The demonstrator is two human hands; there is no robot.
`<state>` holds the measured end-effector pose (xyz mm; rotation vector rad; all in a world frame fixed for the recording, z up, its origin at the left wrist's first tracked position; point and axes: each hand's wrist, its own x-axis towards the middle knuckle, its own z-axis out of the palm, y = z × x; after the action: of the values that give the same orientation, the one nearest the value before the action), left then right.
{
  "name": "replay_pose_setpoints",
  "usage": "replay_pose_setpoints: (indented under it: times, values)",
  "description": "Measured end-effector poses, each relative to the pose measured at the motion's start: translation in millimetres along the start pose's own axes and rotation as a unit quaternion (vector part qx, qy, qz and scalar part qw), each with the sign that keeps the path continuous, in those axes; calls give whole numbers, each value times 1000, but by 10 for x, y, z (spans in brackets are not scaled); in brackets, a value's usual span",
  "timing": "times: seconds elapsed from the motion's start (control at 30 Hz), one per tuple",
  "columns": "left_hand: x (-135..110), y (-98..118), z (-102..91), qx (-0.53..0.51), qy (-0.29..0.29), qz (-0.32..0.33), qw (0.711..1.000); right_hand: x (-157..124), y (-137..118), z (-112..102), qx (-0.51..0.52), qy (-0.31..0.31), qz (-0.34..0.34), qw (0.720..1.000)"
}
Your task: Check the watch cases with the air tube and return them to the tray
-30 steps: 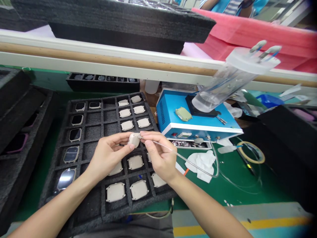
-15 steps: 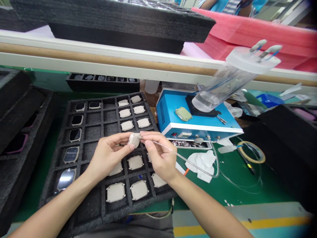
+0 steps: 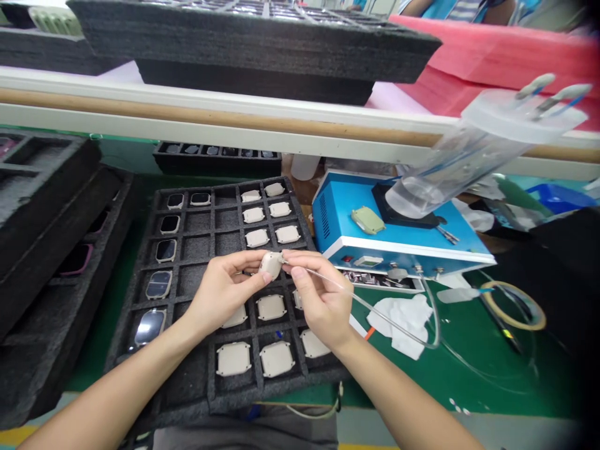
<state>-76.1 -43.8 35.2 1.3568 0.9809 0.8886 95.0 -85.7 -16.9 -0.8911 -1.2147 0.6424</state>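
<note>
Between thumb and fingers of my left hand (image 3: 218,294) is a beige smartwatch case (image 3: 270,265), tilted up above a black foam tray (image 3: 197,275). My right hand (image 3: 325,303) pinches the end of a clear thin tube (image 3: 375,309) against the upper right edge of the case. The fingertips partly hide where tube and case meet. Several beige watch cases (image 3: 272,307) lie back up in the tray's middle and right compartments. Along its left side sit watches with dark screens (image 3: 159,284). The tube loops back to the front of a blue box-shaped machine (image 3: 347,200).
On the machine stand a clear cylinder (image 3: 422,181) and a greenish watch case (image 3: 368,220). White tissue (image 3: 405,325) and a tape roll (image 3: 525,306) lie to the right. Black foam trays (image 3: 47,187) are stacked at left. A shelf rail (image 3: 225,119) crosses behind, with pink foam (image 3: 492,56) above.
The view has shifted, so the scene sits further right in the picture. Both hands keep the same hold on the watch case and the tube.
</note>
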Motion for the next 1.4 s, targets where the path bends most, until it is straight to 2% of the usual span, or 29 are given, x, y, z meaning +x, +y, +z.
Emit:
replay_pose_setpoints:
  times: [0.53,0.83,0.97,1.03,1.1,1.13,1.2,1.3,1.37,1.4]
  values:
    - [3,53,8,9,15,-9,1000,30,-24,20,-8,7,-2,1000]
    - [-5,35,25,10,4,-6,1000,40,-31,16,-16,4,-4,1000]
    - [13,73,-53,91,13,24,996,-1,-26,-17,-36,0,-14,999]
    - [95,137,-196,192,51,68,978,-34,-27,-35,-51,11,-12,999]
    - [217,196,-401,312,96,106,939,-63,-27,-48,-57,21,-4,998]
    - [280,210,-507,367,100,103,919,-74,-26,-51,-57,24,2,998]
    - [387,196,-676,458,62,73,884,-88,-28,-51,-57,25,12,998]
    - [493,111,-762,520,-22,41,853,-98,-36,-46,-58,32,21,998]
    - [558,76,-760,533,-37,42,844,-98,-38,-44,-61,35,30,997]
    - [599,77,-766,540,-26,44,840,-97,-37,-43,-61,37,34,997]
